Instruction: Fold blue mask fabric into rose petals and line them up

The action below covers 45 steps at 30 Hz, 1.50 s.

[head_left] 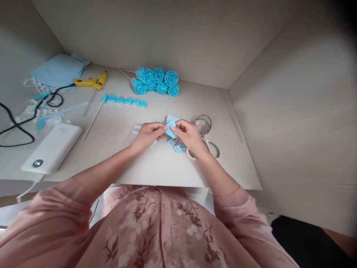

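Note:
Between my left hand [151, 134] and my right hand [189, 134] is a small folded piece of blue fabric [171, 130], pinched by the fingers of both. It looks like cut face-mask material, pale on one side. Below it on the table lie small blue and grey scraps [178, 146]. White-handled scissors [213, 149] lie by my right hand, partly hidden under the wrist. Whitish strips [135, 130] stick out behind my left hand. Further left, a row of folded blue petals [124, 100] runs from the top of a wooden stick [93, 121].
Several blue fabric roses [158, 76] on sticks lie at the back. A yellow glue gun [95, 81] rests before a stack of blue face masks [57, 70]. A white power bank [52, 147], black cord [26, 121] and scraps lie left. A roll of tape [202, 123] is beyond my right hand.

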{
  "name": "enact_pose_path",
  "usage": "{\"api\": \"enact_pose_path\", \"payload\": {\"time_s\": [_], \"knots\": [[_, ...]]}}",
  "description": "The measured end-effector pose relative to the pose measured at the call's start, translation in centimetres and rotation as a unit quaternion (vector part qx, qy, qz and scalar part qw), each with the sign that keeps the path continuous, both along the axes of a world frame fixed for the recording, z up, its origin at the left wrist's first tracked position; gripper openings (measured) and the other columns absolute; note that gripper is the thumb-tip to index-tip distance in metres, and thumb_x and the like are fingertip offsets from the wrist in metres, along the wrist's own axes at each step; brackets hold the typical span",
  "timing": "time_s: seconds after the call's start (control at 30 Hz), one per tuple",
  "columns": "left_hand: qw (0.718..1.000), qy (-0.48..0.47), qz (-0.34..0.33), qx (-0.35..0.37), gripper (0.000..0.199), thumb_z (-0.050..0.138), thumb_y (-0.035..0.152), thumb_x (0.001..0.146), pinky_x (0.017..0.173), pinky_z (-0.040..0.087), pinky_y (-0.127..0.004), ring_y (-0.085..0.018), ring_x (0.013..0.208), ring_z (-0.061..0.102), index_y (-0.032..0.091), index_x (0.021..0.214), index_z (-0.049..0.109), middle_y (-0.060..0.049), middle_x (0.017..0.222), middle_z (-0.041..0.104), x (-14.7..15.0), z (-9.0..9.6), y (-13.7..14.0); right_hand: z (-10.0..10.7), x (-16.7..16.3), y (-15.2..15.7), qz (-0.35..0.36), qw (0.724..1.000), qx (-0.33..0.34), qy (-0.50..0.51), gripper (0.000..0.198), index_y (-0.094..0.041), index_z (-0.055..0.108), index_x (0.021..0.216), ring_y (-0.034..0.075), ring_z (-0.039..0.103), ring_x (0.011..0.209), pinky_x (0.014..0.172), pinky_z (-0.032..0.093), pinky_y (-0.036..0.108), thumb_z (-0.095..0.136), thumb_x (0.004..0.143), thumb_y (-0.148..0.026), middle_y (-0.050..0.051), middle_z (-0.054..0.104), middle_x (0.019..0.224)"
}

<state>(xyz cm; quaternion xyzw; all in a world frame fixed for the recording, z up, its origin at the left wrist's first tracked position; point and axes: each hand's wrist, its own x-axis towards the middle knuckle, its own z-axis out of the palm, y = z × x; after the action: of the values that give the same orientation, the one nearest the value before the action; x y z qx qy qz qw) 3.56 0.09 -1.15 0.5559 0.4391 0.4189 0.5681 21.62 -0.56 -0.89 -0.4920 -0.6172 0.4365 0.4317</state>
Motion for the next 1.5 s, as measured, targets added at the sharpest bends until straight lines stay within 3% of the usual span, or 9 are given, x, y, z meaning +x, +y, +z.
{"api": "enact_pose_path", "payload": {"time_s": [0.13,0.4,0.67,0.8,0.9,1.0,1.2,1.5], "knots": [[0.999,-0.041,0.000,-0.025,0.039,0.068,0.055,0.076,0.053,0.042,-0.023,-0.011,0.056,0.052,0.016,0.070,0.067,-0.002,0.064,0.063,-0.1,0.2,0.2,0.2,0.1,0.0,-0.004,1.000,0.015,-0.003,0.028,-0.021,0.060,0.079,0.011,0.046,0.060,0.058,0.039,0.024,0.065,0.081,-0.048,-0.003,0.054,0.066],[0.999,-0.041,0.001,-0.009,0.035,0.076,0.049,0.070,0.053,0.040,-0.022,-0.009,0.055,0.050,0.015,0.069,0.067,-0.001,0.063,0.063,-0.2,0.4,0.2,0.3,0.0,0.0,-0.032,0.999,0.012,0.008,0.036,-0.020,0.059,0.079,0.010,0.045,0.058,0.055,0.038,0.024,0.064,0.080,-0.055,-0.004,0.052,0.064],[0.998,-0.007,-0.065,-0.006,0.038,0.074,0.052,0.074,0.052,0.039,-0.021,-0.008,0.055,0.050,0.015,0.071,0.065,-0.001,0.065,0.064,-0.2,-0.4,0.4,-0.1,-0.2,-0.3,-0.004,1.000,0.004,0.007,0.032,-0.019,0.063,0.080,0.010,0.047,0.059,0.057,0.039,0.024,0.067,0.081,-0.052,-0.003,0.056,0.066],[0.998,-0.034,-0.048,-0.012,0.039,0.076,0.050,0.072,0.052,0.039,-0.021,-0.008,0.053,0.049,0.014,0.067,0.063,0.000,0.062,0.062,-0.3,-0.1,0.3,0.1,-0.1,-0.4,-0.001,0.999,0.035,0.012,0.028,-0.020,0.068,0.096,0.011,0.054,0.063,0.061,0.045,0.025,0.063,0.087,-0.047,-0.001,0.062,0.071],[0.996,-0.070,-0.035,-0.045,0.037,0.077,0.047,0.071,0.053,0.039,-0.022,-0.008,0.053,0.050,0.014,0.067,0.063,0.000,0.062,0.062,-0.4,0.4,0.2,0.6,0.4,-0.3,-0.009,0.993,0.118,-0.013,0.028,-0.023,0.066,0.114,0.015,0.064,0.084,0.075,0.052,0.028,0.057,0.093,-0.039,0.003,0.069,0.093],[0.990,-0.109,-0.043,-0.078,0.035,0.078,0.045,0.070,0.053,0.039,-0.023,-0.008,0.052,0.051,0.014,0.069,0.062,0.000,0.063,0.062,-0.5,0.6,0.3,0.8,1.1,0.0,0.022,0.979,0.194,-0.063,0.028,-0.028,0.066,0.118,0.021,0.059,0.118,0.091,0.053,0.035,0.057,0.092,-0.028,0.006,0.064,0.125],[0.986,-0.132,-0.057,-0.089,0.032,0.077,0.043,0.073,0.054,0.039,-0.023,-0.008,0.053,0.052,0.014,0.071,0.063,0.000,0.063,0.062,-0.5,0.5,0.3,0.8,1.3,0.1,0.054,0.961,0.235,-0.135,0.028,-0.031,0.071,0.110,0.024,0.052,0.130,0.111,0.041,0.047,0.062,0.087,-0.018,0.004,0.059,0.138],[0.995,-0.077,-0.039,-0.058,0.036,0.076,0.046,0.072,0.054,0.039,-0.022,-0.008,0.052,0.050,0.014,0.067,0.061,0.001,0.061,0.061,-0.3,0.5,0.1,0.4,1.0,0.3,0.052,0.963,0.236,-0.120,0.006,-0.025,0.074,0.088,0.022,0.060,0.120,0.106,0.044,0.044,0.069,0.088,-0.029,0.007,0.067,0.125]]}}
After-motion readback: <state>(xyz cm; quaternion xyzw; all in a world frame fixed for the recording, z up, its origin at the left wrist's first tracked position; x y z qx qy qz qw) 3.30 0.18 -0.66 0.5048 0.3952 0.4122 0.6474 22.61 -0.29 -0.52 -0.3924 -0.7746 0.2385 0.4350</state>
